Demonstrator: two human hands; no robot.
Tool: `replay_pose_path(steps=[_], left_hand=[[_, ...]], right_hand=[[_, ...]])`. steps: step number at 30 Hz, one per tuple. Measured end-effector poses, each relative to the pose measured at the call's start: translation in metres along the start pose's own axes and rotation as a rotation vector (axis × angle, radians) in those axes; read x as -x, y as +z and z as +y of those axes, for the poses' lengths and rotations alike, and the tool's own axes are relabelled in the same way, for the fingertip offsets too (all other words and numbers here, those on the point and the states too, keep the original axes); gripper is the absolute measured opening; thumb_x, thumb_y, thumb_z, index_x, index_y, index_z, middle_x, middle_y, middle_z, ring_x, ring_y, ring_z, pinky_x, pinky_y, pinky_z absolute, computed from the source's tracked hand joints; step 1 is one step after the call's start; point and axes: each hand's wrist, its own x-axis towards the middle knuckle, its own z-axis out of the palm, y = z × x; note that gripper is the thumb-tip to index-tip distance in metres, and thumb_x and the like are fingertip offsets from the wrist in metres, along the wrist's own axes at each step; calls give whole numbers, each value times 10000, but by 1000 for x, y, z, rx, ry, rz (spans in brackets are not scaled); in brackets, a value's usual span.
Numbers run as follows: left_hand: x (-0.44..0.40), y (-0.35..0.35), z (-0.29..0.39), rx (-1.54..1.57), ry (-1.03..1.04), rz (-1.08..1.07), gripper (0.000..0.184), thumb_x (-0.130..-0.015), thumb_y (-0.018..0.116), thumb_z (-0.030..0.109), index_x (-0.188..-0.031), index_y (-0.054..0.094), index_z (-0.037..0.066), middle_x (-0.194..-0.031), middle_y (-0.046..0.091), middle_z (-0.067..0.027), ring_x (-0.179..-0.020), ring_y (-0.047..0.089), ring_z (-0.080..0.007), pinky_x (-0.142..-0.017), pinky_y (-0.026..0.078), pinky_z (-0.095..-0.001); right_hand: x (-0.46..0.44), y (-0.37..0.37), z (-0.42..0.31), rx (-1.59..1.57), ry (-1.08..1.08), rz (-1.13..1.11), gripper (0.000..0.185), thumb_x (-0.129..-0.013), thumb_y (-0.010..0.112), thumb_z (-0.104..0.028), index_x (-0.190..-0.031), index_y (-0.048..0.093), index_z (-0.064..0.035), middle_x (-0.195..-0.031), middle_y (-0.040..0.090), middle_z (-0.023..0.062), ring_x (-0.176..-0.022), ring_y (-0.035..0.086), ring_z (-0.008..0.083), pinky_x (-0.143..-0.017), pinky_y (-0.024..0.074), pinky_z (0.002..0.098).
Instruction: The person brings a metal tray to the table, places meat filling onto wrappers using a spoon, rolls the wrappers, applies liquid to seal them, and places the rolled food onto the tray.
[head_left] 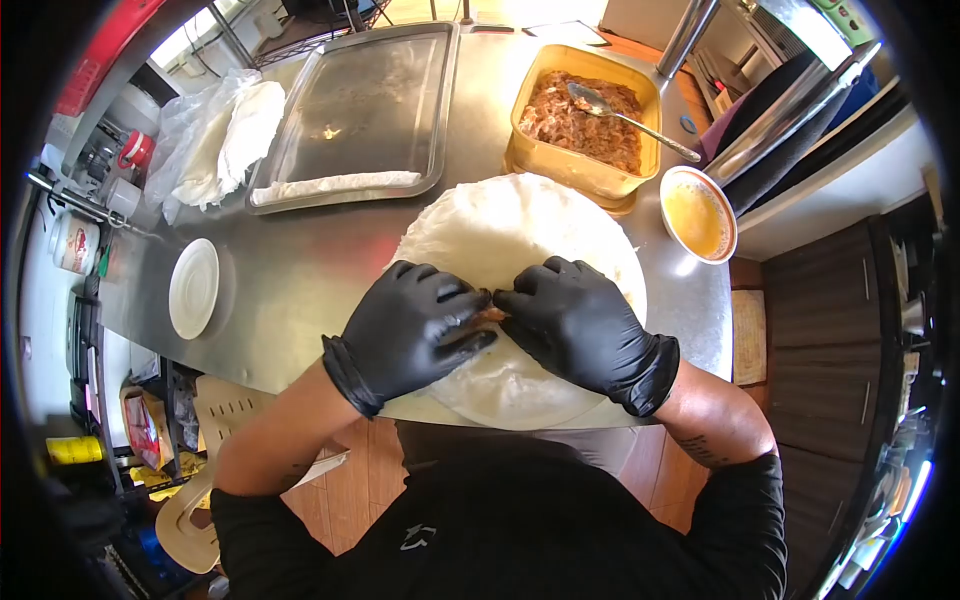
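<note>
A thin, pale round dough sheet (525,215) lies in front of me at the table's near edge. Over its middle, my left hand (415,325) and my right hand (580,325), both in black gloves, nearly meet. A bit of reddish-brown meat filling (490,315) shows between the fingertips. Both hands are closed, with fingers curled over the filling; most of it is hidden under them. Beyond the sheet, a yellow tub (585,175) holds more meat filling (570,125), with a metal spoon (640,130) resting in it.
A metal baking tray (370,105) holds one long pale roll (335,187) along its near side. White dough sheets (235,145) in plastic lie left of it. A white plate (194,288) sits at left, a bowl of yellow liquid (697,215) at right on the steel table (300,270).
</note>
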Motion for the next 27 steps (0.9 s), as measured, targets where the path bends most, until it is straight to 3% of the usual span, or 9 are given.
replay_pose_path(steps=[2,4,11,13,16,22,27], left_hand=[[4,-8,-5,106,-38,10,490,-783,860,279,-1201,721,64,-1031,717,-110,-954,658,-328,-881,492,-430],[7,-18,-11,177,4,55,589,-751,887,290,-1260,703,57,-1078,717,-121,-978,653,-351,-894,494,-440],[13,-8,-21,-53,119,-4,367,-780,828,287,-1087,729,110,-1043,705,-68,-990,642,-281,-913,451,-420],[15,-8,-21,-58,107,2,327,-804,797,308,-1067,719,130,-1023,693,-44,-1009,628,-265,-931,442,-419],[11,-15,-19,13,53,57,319,-806,794,314,-1058,719,134,-1008,683,-36,-998,624,-258,-919,442,-416],[10,-17,-18,-58,7,-76,344,-759,844,264,-1053,755,110,-1055,713,-73,-981,644,-293,-895,462,-413],[12,-17,-24,21,-5,-21,244,-809,789,270,-1001,729,131,-1044,692,-44,-1009,629,-261,-911,454,-411]], right_hand=[[-3,-4,-3,-25,24,-31,251,-870,752,-214,-1093,728,-102,-943,644,67,-901,624,298,-776,501,419],[-5,-5,-8,-35,-24,121,207,-850,733,-200,-1014,683,-83,-905,626,75,-902,611,278,-740,483,420],[-10,11,-5,63,-132,-26,321,-847,746,-227,-1129,702,-80,-943,642,72,-888,607,281,-746,482,408],[-13,7,-10,-94,-81,94,246,-860,729,-218,-1060,704,-76,-915,625,77,-869,600,283,-737,474,410],[-16,12,-15,-30,-75,95,199,-858,725,-214,-997,691,-75,-888,612,86,-859,602,285,-734,471,416],[-19,17,-16,-31,-33,30,155,-869,708,-195,-959,666,-76,-865,598,93,-837,602,289,-734,471,422],[-22,21,-20,10,-46,51,118,-876,693,-177,-941,662,-83,-851,594,88,-827,606,285,-722,465,425]])
